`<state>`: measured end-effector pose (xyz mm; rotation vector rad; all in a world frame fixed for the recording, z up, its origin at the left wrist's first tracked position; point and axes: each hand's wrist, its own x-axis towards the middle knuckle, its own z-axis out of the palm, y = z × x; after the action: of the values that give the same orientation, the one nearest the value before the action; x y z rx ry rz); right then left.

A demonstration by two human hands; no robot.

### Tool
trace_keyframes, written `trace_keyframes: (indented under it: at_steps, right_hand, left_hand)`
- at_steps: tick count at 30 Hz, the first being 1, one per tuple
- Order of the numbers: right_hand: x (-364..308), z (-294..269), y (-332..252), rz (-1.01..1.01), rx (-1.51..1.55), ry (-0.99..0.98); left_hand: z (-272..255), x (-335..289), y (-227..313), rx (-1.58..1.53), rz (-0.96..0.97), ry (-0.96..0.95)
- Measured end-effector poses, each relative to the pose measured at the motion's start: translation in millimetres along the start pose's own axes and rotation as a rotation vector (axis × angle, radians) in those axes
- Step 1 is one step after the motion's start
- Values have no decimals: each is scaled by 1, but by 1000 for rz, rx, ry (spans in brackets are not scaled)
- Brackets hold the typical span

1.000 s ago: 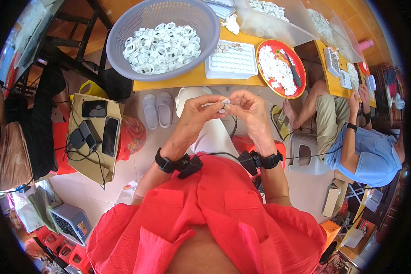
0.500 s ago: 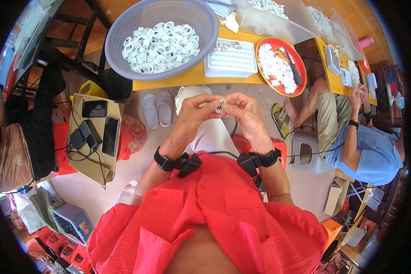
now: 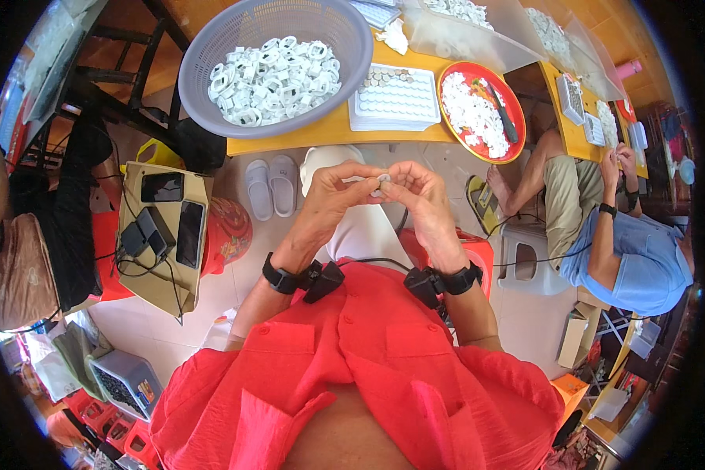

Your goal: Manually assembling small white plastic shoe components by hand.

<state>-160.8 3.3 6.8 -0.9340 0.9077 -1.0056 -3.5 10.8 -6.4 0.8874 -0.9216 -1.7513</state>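
Note:
Between my fingertips is a small round white plastic part [image 3: 381,185], partly covered by the fingers. My left hand [image 3: 339,188] pinches it from the left, and my right hand [image 3: 417,192] grips it from the other side, thumb against it. Both hands hang above my lap, short of the table edge. Beyond them on the table are a grey basket [image 3: 352,88] of white plastic parts [image 3: 274,78], a stack of white trays [image 3: 395,106] with small round metal pieces [image 3: 388,77] at its back, and a red plate [image 3: 517,98] of small white pieces [image 3: 478,117].
A black-handled tool [image 3: 504,113] lies on the plate. Clear bins [image 3: 478,43] of white parts stand behind. At left, a cardboard box [image 3: 145,266] carries phones and cables. A person in blue [image 3: 619,251] works at the right table. Slippers [image 3: 271,188] sit on the floor.
The white part has turned slightly in my fingers, and its dark centre is now less visible. Both hands stay in nearly the same place.

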Motion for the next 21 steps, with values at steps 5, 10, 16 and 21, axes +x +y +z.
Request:
trace_keyframes:
  at_steps: [5, 10, 16, 21]
  right_hand:
    - [1, -3, 15, -74, -138, 72]
    - [2, 0, 3, -41, -67, 35]
    - [0, 7, -1, -90, -173, 67]
    - [5, 1, -2, 22, -129, 23]
  left_hand:
    - [0, 0, -3, -21, 20, 4]
    - [2, -1, 2, -21, 20, 13]
    - [5, -2, 7, -135, -60, 86]
    - [3, -3, -1, -151, -34, 61]
